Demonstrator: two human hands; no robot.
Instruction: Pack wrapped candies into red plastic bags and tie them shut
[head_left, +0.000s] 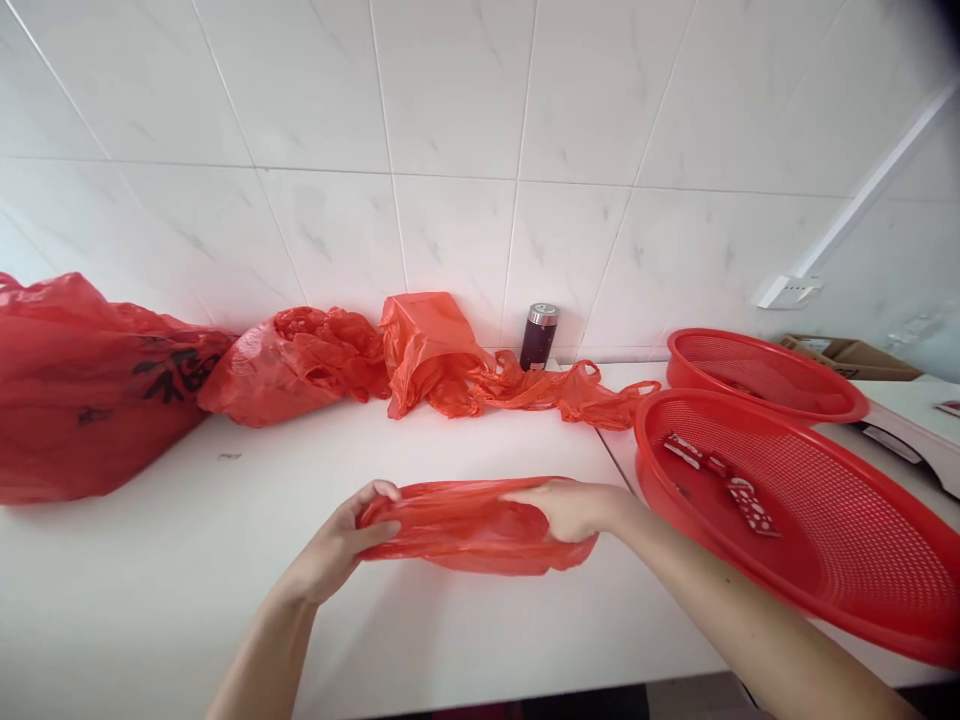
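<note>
A thin red plastic bag point(472, 528) lies stretched flat on the white table point(187, 590), held at both ends. My left hand point(341, 545) grips its left edge, thumb on top and fingers curled under. My right hand point(570, 508) is closed on the bag's right end, fingers tucked into the plastic. Both forearms reach in from the bottom of the view.
Along the tiled wall lie several red bags: a big full one point(82, 390) at far left, a crumpled one point(292, 365), an upright one point(427, 350). A dark bottle point(538, 337) stands behind. Two red mesh baskets point(825, 540) sit at right, the near one holding small packets point(739, 490).
</note>
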